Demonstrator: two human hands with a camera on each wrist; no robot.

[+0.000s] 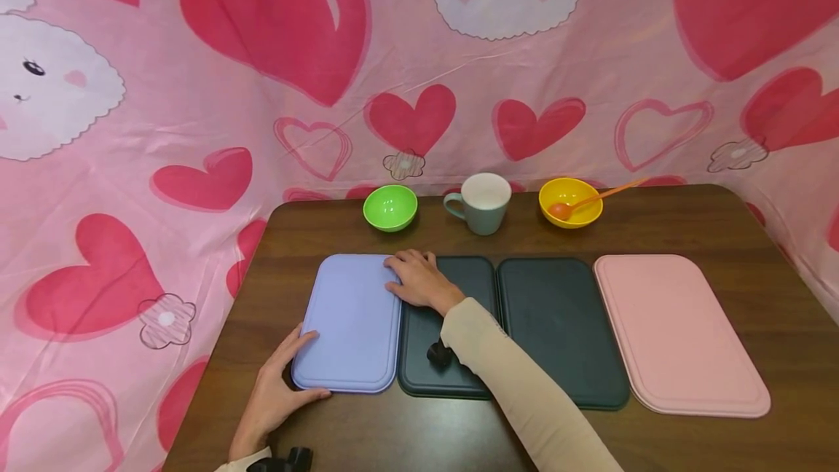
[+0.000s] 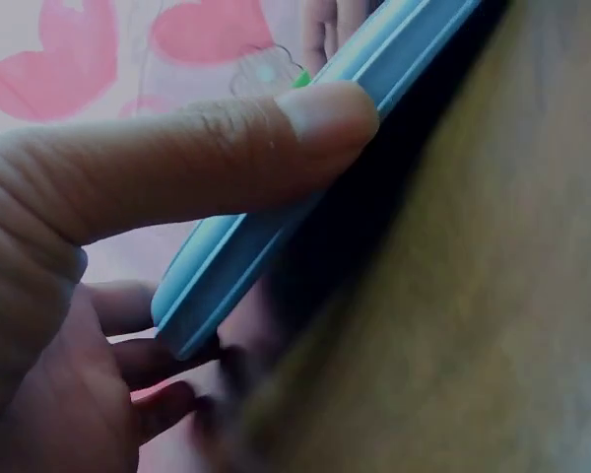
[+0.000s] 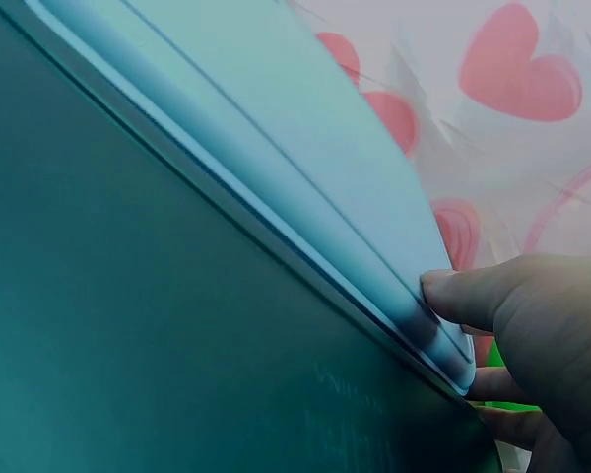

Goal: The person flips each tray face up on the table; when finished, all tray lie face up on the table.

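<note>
A lavender cutting board [image 1: 350, 319] lies at the left of the row on the table. My left hand [image 1: 269, 392] grips its near left corner, fingers along the left side and thumb at the near edge. In the left wrist view, the thumb [image 2: 246, 148] crosses the board's rim [image 2: 227, 286], with dark shadow beneath. My right hand [image 1: 422, 279] holds the far right corner, reaching over the adjoining dark green cutting board [image 1: 446, 377]. Its thumb [image 3: 473, 296] presses on the lavender board's face in the right wrist view, other fingers by the far edge.
Right of these lie a second dark green board [image 1: 560, 333] and a pink board [image 1: 682, 333]. Along the back stand a green bowl [image 1: 390, 208], a grey-green mug [image 1: 485, 213] and a yellow bowl [image 1: 580, 218] with an orange spoon [image 1: 609, 191]. A heart-print cloth [image 1: 216, 239] hangs behind.
</note>
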